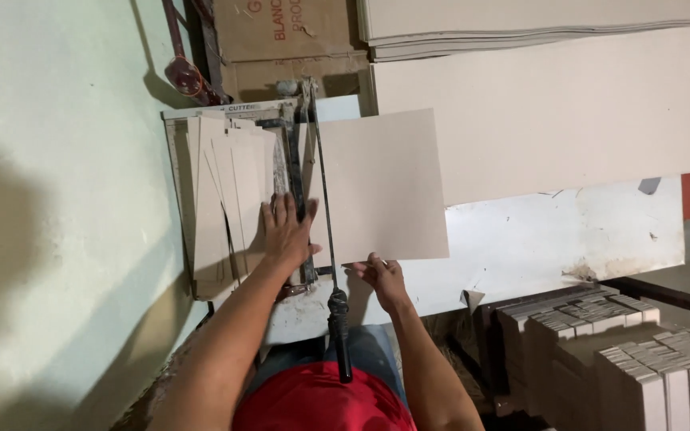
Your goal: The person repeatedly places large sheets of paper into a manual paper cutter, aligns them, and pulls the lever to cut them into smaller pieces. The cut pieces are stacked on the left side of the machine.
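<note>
A lever-arm paper cutter [323,199] sits on a white table, its long blade arm and black handle [340,331] running towards me. My left hand [285,229] lies flat, fingers spread, on a pile of cut beige cardboard strips [229,191] left of the blade. My right hand [381,275] pinches the near edge of a large beige cardboard sheet [381,183] that lies across the cutter bed to the right of the blade.
Large beige boards [553,112] lie on the white table [537,239] to the right, with a stack of sheets [521,28] behind. A brown carton [281,36] stands at the back. Bundles of cut strips [624,351] sit low right. A pale green wall [57,199] is on the left.
</note>
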